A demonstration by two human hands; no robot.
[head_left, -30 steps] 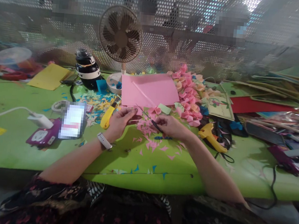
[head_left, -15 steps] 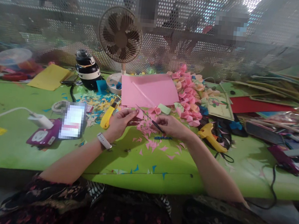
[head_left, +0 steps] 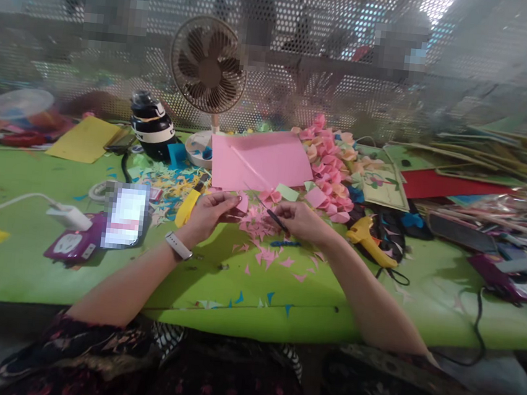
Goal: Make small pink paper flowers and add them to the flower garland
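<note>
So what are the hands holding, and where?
Left hand: small pink paper piece, pinched at an edge. Right hand: dark pointed tool, by its handle end.

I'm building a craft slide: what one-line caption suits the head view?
Left hand holding a pink paper piece, right hand holding scissors, with pink clippings scattered on the green tabletop.

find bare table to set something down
Front left: bare green tabletop between purple box, left forearm and table edge. Also between white cable and yellow sheet. Crowded: pink scraps by left hand and right hand; far-right papers.
</note>
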